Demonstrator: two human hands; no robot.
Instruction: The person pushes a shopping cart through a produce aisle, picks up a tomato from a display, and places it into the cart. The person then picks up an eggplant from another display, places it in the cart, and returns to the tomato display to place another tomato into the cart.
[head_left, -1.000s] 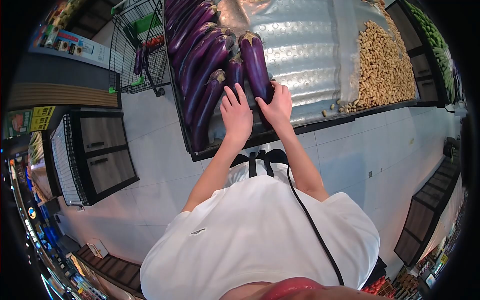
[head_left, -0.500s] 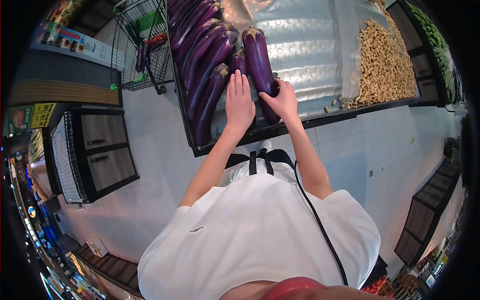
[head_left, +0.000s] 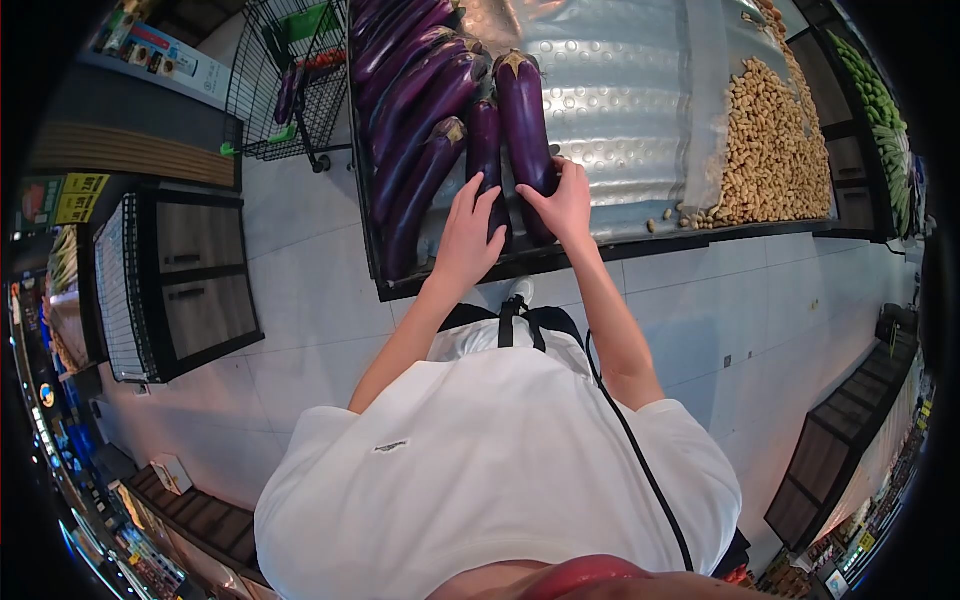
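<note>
One shopping cart [head_left: 290, 95] is standing at the left, its top cut off. More eggplants than can be surely counted are overlapping in a pile [head_left: 415, 105], running out of view above. Two more are lying beside it: the slim eggplant [head_left: 483, 135] is passing under the left hand [head_left: 468, 238], whose fingers are spreading and hiding part of it; the thick eggplant [head_left: 524, 115] is lying between the right hand's [head_left: 563, 205] thumb and fingers, loosely held. One heap of peanuts [head_left: 770, 150] is spreading rightward.

Cropped by the top edge: the shopping cart [head_left: 285, 75] at eleven o'clock, the eggplant row [head_left: 410, 100] and bench [head_left: 640, 246] around twelve. The left grip [head_left: 468, 240] partly hides the slimmer eggplant [head_left: 484, 140], the right grip [head_left: 566, 203] the larger eggplant [head_left: 523, 115]. Toward nine, the yellow sign's [head_left: 80, 198] print is illegible.
</note>
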